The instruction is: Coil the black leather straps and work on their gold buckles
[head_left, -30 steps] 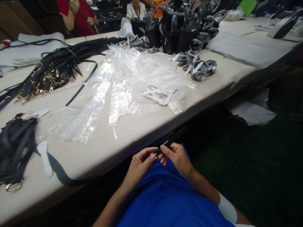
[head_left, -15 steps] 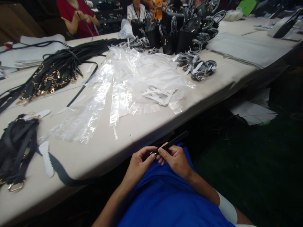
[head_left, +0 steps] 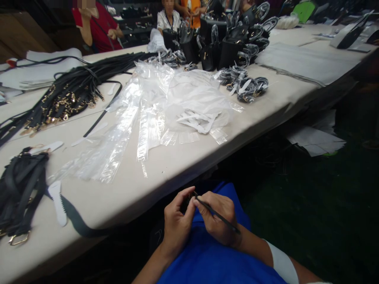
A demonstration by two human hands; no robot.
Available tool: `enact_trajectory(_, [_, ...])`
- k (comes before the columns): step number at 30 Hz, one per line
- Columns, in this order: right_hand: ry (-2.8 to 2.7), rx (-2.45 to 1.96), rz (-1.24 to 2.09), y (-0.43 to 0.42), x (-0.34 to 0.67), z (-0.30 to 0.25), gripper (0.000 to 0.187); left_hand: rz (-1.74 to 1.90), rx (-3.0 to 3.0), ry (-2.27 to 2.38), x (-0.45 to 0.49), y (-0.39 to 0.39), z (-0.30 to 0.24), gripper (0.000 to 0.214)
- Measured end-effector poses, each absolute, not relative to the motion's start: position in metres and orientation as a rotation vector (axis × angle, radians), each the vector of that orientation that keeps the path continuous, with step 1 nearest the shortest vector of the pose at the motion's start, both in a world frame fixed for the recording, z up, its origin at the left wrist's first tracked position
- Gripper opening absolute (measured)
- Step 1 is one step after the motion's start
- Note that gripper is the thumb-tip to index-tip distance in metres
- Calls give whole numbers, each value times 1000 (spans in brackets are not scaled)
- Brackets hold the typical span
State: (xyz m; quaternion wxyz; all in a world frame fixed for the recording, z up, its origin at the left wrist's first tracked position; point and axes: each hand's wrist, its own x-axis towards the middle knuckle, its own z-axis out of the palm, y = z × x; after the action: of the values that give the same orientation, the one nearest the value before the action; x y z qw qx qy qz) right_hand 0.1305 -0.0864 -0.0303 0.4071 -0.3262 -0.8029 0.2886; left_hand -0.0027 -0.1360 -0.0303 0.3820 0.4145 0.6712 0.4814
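Above my lap, below the table's front edge, my left hand and my right hand meet fingertip to fingertip. Both pinch a narrow black strap, whose free end runs down and right across my right palm toward the wrist. A small metal buckle shows faintly between the fingertips, mostly hidden by them. On the table to the left lies a bundle of black straps with gold buckles. Beside it, a white serrated strip rests over a loose dark strap that droops past the edge.
Clear plastic sleeves and a white bag with white strips cover the table's middle. Long black straps with gold clasps lie behind left. Black handbags and wrapped coils stand farther back. Across the table are several people.
The strap's free end has swung from pointing up and right to down and right. My right hand has turned over with it, and both hands sit slightly lower.
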Motion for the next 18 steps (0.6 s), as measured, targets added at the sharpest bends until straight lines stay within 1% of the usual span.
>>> enact_trajectory(7, [-2001,-641,709,-90,133,-25,18,1286,1131,1780,0,-143,-25,27])
enact_trajectory(14, [-2088,-595,742,-90,140,-30,14,1109,1108,1592,-12,-143,-25,25])
enact_trajectory(18, [-2082,-576,762,-94,145,-31,18,1056,1099,1500,-17,-144,-25,25])
